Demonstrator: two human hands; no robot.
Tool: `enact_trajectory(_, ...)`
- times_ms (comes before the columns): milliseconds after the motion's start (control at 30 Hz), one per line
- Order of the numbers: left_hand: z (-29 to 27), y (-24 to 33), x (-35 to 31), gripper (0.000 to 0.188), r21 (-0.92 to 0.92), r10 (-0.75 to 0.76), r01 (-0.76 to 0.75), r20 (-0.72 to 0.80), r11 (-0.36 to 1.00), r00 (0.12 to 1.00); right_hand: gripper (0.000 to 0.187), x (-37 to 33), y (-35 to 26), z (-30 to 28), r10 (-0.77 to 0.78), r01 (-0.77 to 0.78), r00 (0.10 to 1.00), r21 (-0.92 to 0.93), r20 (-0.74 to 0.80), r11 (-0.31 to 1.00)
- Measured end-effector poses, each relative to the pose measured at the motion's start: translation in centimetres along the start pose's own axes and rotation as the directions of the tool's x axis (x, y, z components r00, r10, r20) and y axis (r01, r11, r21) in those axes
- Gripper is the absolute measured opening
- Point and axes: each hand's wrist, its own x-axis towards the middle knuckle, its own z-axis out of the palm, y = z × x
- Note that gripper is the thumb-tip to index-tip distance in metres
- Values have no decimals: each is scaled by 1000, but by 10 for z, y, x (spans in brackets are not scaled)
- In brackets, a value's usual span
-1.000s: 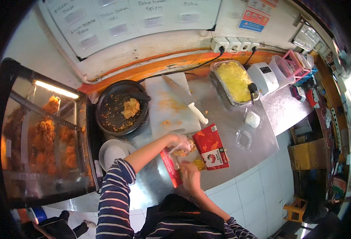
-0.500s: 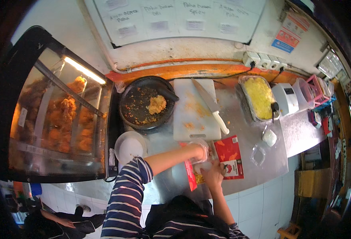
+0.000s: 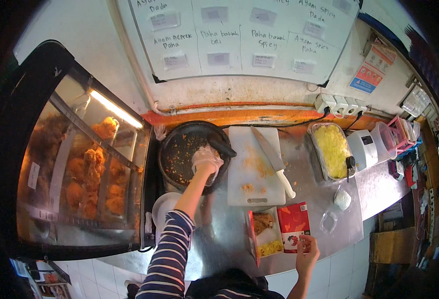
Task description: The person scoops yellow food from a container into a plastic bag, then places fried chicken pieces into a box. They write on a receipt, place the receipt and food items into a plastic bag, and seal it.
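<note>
Head view: left hand (image 3: 207,162) inside mortar (image 3: 173,158), right hand (image 3: 307,252) at carton lid (image 3: 293,219) edge, tabletop (image 3: 214,241) between; fingers' hold I can't tell.

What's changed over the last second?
Left hand, gloved, moved from the open box left and farther from the person, into the dark mortar, where a crumbed lump lay; its grip is hidden. Right hand came out of the box, rightward, to the lid's near edge. Knife and cutting board stayed put.

Steel counter (image 3: 219,244) beneath mortar (image 3: 179,137), box (image 3: 290,218)
</note>
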Motion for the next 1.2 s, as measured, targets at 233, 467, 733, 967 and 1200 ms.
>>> enact_trajectory(233,10,-22,14,33,-338,-81,53,-70,940,994,10,19,25,-28,-134,98,966,-169,-221,981)
enact_trajectory(467,-68,30,-103,16,-909,569,390,245,-148,785,51,4,41,-13,-6,-3,940,27,341,1000)
enact_trajectory(733,-18,202,-190,23,-800,728,51,568,598,383,46,-16,41,5,-229,145,876,221,424,965)
enact_trajectory(967,140,234,-123,26,-388,690,-728,706,565,159,48,38,95,13,101,-97,964,-27,245,995)
enact_trajectory(1200,127,242,-143,56,244,651,-970,736,3,187,62,63,106,40,-27,48,998,-413,56,910)
